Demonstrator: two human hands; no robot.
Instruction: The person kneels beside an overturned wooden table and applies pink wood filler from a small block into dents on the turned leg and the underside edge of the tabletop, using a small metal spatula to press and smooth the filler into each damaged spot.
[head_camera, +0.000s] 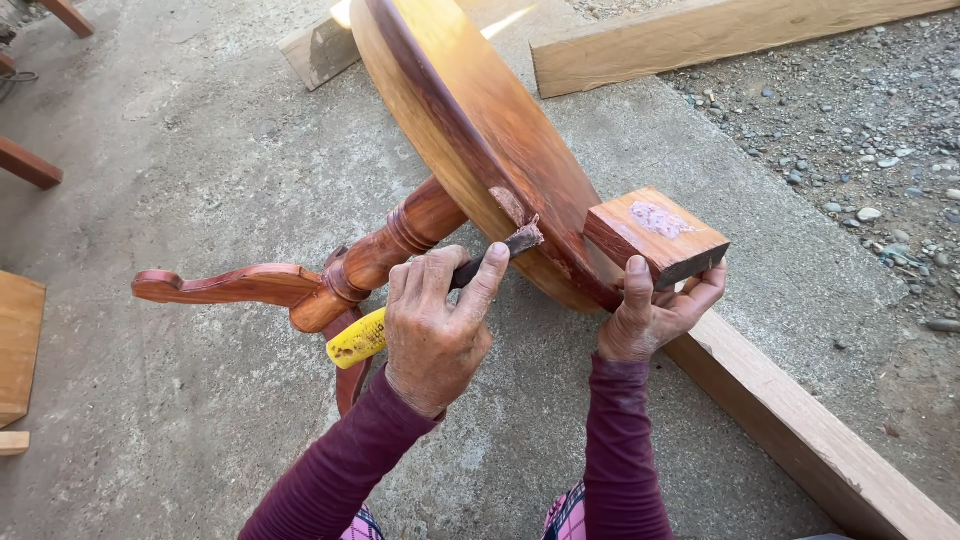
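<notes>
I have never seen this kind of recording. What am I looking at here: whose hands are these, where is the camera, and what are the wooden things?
There is one picture, taken by a camera worn on a person's head, looking down at their own two hands. No machine is present. The sleeves are dark purple.

On the concrete floor lies a small round wooden table tipped on its side, with a turned pedestal and curved legs.

The left hand has its grip closed on a putty knife with a yellow handle; the blade touches a patch of filler on the table's rim. The right hand holds a small wooden block that carries a smear of pinkish filler.

A long plank lies on the right, another plank farther back, beside gravel.
</notes>
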